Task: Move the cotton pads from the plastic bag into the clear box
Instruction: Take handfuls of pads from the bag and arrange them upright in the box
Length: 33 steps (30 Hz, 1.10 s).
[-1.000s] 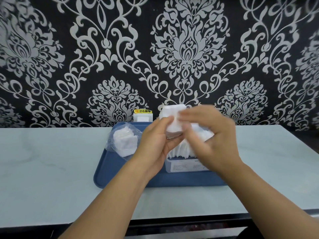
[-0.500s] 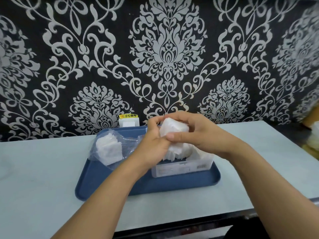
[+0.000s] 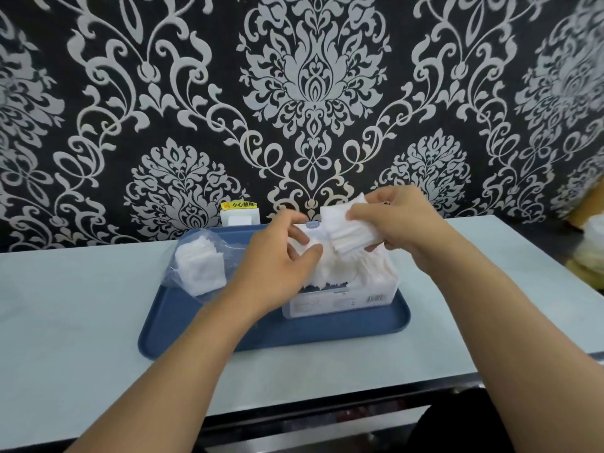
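Observation:
A clear box (image 3: 340, 302) stands on the right half of a blue tray (image 3: 294, 335), heaped with white cotton pads (image 3: 336, 273). My right hand (image 3: 392, 220) grips a stack of cotton pads (image 3: 343, 230) just above the box's far side. My left hand (image 3: 277, 253) hovers at the box's left end, its fingers loosely spread and touching the pads in the box. A crumpled plastic bag (image 3: 202, 259) with more white pads inside lies on the tray's left part.
The tray sits on a pale marble-look table (image 3: 81, 322) against a black and silver patterned wall. A small white box with a yellow label (image 3: 238, 214) stands behind the tray. Pale bags (image 3: 588, 253) lie off the table's right end.
My right hand has carried the stack of pads to the right, over the box. My left hand has let go of the stack and dropped to the pads in the box.

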Tool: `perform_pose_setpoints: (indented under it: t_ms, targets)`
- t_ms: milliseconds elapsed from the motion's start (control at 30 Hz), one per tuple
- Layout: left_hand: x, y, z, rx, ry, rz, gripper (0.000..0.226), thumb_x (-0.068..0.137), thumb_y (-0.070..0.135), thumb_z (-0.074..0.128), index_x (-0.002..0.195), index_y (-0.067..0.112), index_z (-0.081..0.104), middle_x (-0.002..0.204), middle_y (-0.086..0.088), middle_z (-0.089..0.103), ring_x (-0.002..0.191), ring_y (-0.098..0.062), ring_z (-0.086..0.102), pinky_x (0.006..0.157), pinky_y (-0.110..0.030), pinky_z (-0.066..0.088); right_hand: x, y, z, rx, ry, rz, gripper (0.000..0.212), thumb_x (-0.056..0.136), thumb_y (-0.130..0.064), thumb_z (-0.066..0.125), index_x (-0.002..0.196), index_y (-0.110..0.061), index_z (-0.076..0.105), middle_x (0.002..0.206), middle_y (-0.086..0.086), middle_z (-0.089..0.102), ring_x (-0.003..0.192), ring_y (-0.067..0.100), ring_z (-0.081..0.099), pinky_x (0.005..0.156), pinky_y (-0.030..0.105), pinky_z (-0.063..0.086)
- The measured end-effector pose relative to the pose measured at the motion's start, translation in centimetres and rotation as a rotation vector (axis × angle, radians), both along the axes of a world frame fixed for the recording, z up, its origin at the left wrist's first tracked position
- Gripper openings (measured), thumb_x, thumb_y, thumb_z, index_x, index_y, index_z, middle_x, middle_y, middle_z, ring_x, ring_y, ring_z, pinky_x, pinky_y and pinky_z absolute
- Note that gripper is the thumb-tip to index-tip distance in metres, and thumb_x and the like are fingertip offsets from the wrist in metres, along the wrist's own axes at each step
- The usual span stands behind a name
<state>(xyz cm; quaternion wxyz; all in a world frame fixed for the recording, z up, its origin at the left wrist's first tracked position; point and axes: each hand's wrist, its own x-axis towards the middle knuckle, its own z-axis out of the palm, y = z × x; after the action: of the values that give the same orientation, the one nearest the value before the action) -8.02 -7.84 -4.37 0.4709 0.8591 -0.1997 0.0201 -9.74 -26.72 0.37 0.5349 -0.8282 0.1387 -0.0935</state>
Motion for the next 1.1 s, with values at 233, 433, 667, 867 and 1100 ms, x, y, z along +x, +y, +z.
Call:
perform_pose_setpoints:
  t_ms: [233,433,667,867,1100]
  targets:
    - [-0.6,-0.1,-0.8,0.514,-0.166,0.052,0.053,0.089,0.009,0.050,0.135,0.027,0.031,0.100,-0.001,0.070,0.093,-0.031,0.063,0.074,-0.044,0.051,0.2,2.9,-2.0,-0.472,0.220,0.071,0.046,0.071,-0.030,0.080,0.106,-0.003,0.068,0.097,0.013,0.072,0.072,0.019,0.061,0.071,0.034,0.056]
    - [-0.6,-0.4,-1.4,0.636,-0.153,-0.039,0.022,0.088,0.020,0.050,0.108,0.027,0.043,0.094,-0.001,0.069,0.091,-0.034,0.061,0.084,-0.046,0.050,0.2,2.6,-2.4,-0.698,0.318,0.139,0.053,0.069,-0.036,0.081,0.111,-0.015,0.056,0.092,-0.003,0.061,0.081,0.020,0.066,0.077,0.037,0.059]
    - [-0.2,0.0,-2.1,0.747,-0.116,-0.120,0.040,0.089,0.017,0.042,0.106,0.033,0.075,0.106,-0.004,0.073,0.102,-0.032,0.065,0.099,-0.049,0.049,0.8,4.3,-4.2,-1.191,0.314,0.045,0.059,0.080,-0.023,0.071,0.131,-0.008,0.044,0.106,0.002,0.062,0.101,0.026,0.066,0.067,0.029,0.038]
    - [-0.3,-0.1,-2.2,0.680,-0.144,-0.139,0.040,0.094,0.014,0.041,0.122,0.032,0.063,0.118,-0.008,0.068,0.104,-0.034,0.063,0.078,-0.039,0.051,-0.2,3.0,-4.1,-1.009,0.096,0.050,0.060,0.066,-0.056,0.077,0.108,-0.022,0.051,0.088,-0.005,0.051,0.080,0.022,0.053,0.064,0.031,0.039]
    - [-0.4,-0.2,-1.8,0.692,-0.086,-0.154,0.022,0.091,0.014,0.043,0.093,0.028,0.060,0.108,-0.011,0.067,0.098,-0.036,0.063,0.073,-0.039,0.050,-1.1,3.0,-2.6,-0.795,0.019,0.605,0.029,0.087,-0.018,0.055,0.062,-0.016,0.068,0.052,-0.004,0.054,0.055,0.009,0.048,0.062,0.026,0.041]
